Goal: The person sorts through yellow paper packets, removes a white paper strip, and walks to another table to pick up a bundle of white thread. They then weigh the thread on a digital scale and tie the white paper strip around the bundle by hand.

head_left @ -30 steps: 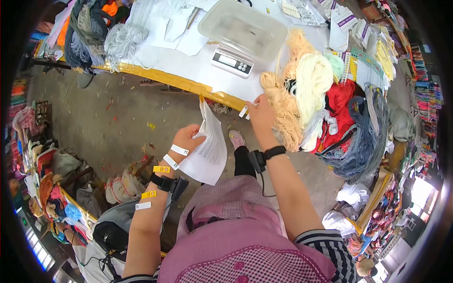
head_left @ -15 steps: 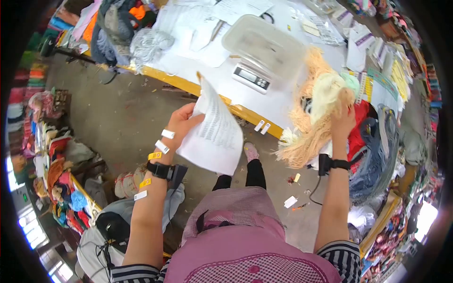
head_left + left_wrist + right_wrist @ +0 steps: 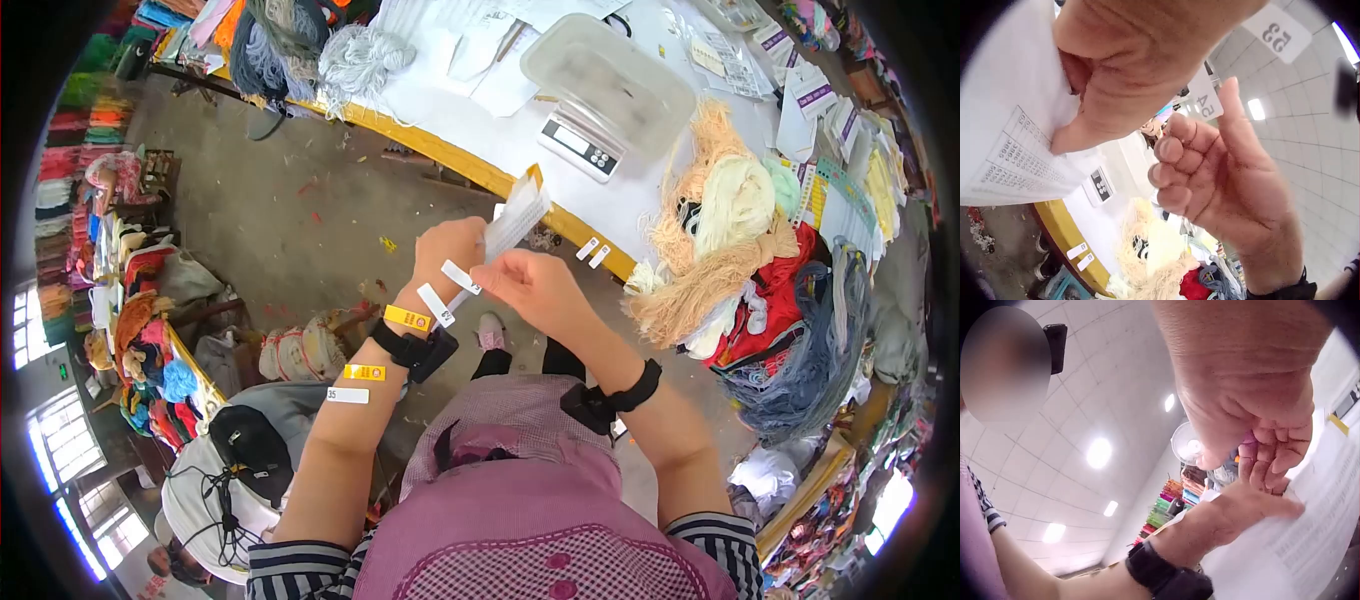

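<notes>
My left hand point(image 3: 447, 250) grips a printed paper sheet point(image 3: 517, 215), thumb over its face in the left wrist view. My right hand point(image 3: 530, 285) pinches the end of a white label marked 54 point(image 3: 461, 277) at the back of the left hand; in the left wrist view, the label point(image 3: 1204, 97) meets a right fingertip and the other fingers curl inward. Farther up the left arm are another white label point(image 3: 435, 305), two yellow labels point(image 3: 407, 318) and a white one marked 35 point(image 3: 347, 396). Two small white labels point(image 3: 593, 252) lie on the table's yellow edge.
On the table stand a scale point(image 3: 581, 144) and a translucent bin point(image 3: 610, 80). Peach and cream yarn point(image 3: 735, 205), red yarn point(image 3: 775, 300) and grey-blue yarn point(image 3: 800, 350) hang at its right side; pale grey yarn point(image 3: 362, 62) lies at the left.
My right hand has let go of the peach yarn and come left to the label on my left hand. The left hand has moved right, and the paper is now seen more edge-on.
</notes>
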The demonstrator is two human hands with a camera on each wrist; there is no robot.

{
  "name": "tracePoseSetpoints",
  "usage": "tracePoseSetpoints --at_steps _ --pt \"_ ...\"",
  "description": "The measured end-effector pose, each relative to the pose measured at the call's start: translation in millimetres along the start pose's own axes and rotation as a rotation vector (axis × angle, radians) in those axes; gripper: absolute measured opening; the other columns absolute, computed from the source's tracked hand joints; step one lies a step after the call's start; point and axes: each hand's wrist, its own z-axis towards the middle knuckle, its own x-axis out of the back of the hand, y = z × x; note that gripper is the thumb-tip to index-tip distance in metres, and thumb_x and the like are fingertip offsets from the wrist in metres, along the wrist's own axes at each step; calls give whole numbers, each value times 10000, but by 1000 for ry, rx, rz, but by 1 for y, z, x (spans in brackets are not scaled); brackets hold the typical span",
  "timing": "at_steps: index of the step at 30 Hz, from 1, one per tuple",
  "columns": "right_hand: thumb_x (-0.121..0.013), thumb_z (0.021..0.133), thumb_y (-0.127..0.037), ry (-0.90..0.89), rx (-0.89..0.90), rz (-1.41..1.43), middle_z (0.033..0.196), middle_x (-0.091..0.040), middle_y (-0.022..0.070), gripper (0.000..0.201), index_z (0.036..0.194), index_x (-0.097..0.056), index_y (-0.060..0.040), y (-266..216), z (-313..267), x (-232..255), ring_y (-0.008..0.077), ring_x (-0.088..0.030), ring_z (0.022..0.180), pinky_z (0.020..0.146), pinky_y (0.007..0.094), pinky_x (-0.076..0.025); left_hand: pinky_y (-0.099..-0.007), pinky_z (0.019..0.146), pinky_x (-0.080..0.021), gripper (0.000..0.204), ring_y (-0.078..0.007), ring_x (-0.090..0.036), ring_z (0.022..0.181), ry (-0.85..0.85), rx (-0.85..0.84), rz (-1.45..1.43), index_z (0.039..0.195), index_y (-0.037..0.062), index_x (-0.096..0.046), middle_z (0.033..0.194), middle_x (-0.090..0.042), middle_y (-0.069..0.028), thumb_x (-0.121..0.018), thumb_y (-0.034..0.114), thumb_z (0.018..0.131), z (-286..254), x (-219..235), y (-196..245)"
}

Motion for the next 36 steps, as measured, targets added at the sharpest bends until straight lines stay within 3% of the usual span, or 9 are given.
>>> tracePoseSetpoints --at_steps 3,5,10,20,23,25,29,32,36 --pt "-685 918 -264 -118 -115 574 776 -635 109 261 890 -645 -7 14 -3 -19 112 -597 687 603 300 -450 -498 653 -524 105 -393 -668 756 69 53 82 836 97 -637 793 -684 -168 -561 169 847 -1 -15 -4" --pt "-673 912 -205 -101 -48 525 759 -628 94 174 931 -642 -35 25 1 -15 111 -599 694 627 298 -464 -498 637 -524 100 -393 -670 740 75 72 120 820 96 -622 775 -679 -173 -549 156 853 -2 -20 -14" --pt "-653 864 -194 428 436 -940 832 -584 70 91 851 -619 -111 58 25 50 296 -573 831 699 435 -441 -492 675 -527 93 -397 -663 783 140 118 117 839 94 -632 782 -674 -180 -560 150 825 -15 -45 -62" --pt "-754 767 -309 311 37 -1389 939 -591 42 242 947 -672 -169 143 76 90 251 -554 967 794 444 -401 -493 775 -513 201 -391 -646 884 3 172 -127 948 113 -689 876 -684 -178 -599 183 783 -23 -48 -70" --pt "-745 768 -361 548 61 -1371 933 -605 52 250 881 -681 -147 121 73 80 250 -553 971 806 439 -400 -487 778 -515 215 -385 -651 884 -8 131 -95 965 107 -695 876 -687 -176 -608 193 788 -19 -54 -58" --pt "-751 777 -400 468 442 -944 879 -634 68 298 839 -678 -117 82 60 40 279 -596 883 747 437 -433 -486 776 -516 228 -387 -651 879 -30 112 -72 975 96 -697 876 -686 -179 -617 207 792 -19 -59 -53" --pt "-664 934 -344 -243 -148 -91 732 -646 44 352 908 -671 7 26 20 -19 153 -623 704 615 307 -468 -468 721 -538 131 -365 -681 826 -11 160 69 881 103 -680 854 -697 -152 -585 123 794 -11 -53 -37" --pt "-622 969 -308 -343 -268 461 779 -653 29 326 924 -666 12 32 10 -44 86 -589 727 640 265 -461 -460 702 -543 93 -357 -691 814 -23 180 149 848 95 -664 839 -699 -147 -586 106 797 -9 -51 -35" --pt "-617 963 -259 -322 -97 291 785 -624 27 260 927 -644 -3 52 17 -28 96 -566 728 660 276 -459 -448 709 -550 96 -346 -699 836 -47 185 207 867 99 -666 851 -705 -146 -592 101 806 -7 -55 -40"
